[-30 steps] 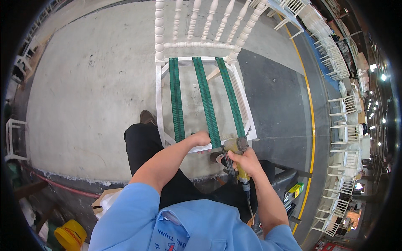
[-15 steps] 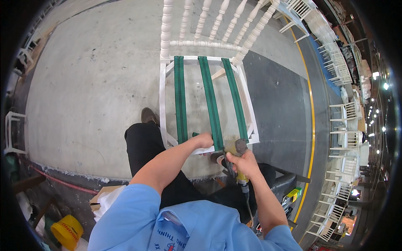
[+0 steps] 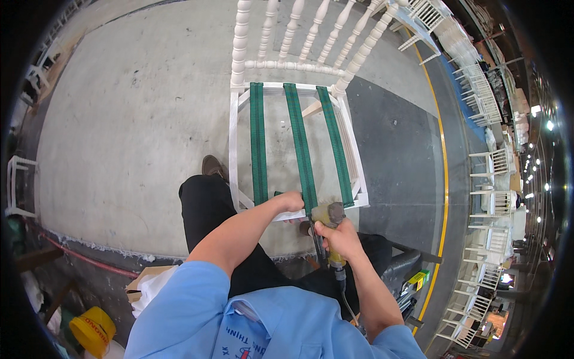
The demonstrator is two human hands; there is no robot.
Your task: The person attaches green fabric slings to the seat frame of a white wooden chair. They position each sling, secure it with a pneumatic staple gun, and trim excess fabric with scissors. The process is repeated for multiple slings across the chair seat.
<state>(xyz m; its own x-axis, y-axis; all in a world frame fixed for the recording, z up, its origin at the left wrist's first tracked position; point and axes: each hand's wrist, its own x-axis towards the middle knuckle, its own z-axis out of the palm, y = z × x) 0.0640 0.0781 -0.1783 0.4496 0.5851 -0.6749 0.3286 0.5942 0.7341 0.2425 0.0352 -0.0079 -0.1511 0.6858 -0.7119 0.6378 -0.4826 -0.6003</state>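
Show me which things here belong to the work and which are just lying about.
In the work:
- yellow power tool, gripped by the right hand
- left hand, at the seat's front edge
- white chair
- three green straps

Seemingly just about:
- yellow bucket
- cardboard box
- other white chairs

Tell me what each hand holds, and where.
Right hand: yellow tool, by its handle. Left hand: at the front rail beside the middle green strap; hold unclear.

Grey floor (image 3: 131, 119), brown shoe (image 3: 212, 166) on it, yellow line (image 3: 446, 173), white chairs (image 3: 504, 202)

Furniture workshop: rows of white chairs (image 3: 497, 202), power tool (image 3: 327, 213).
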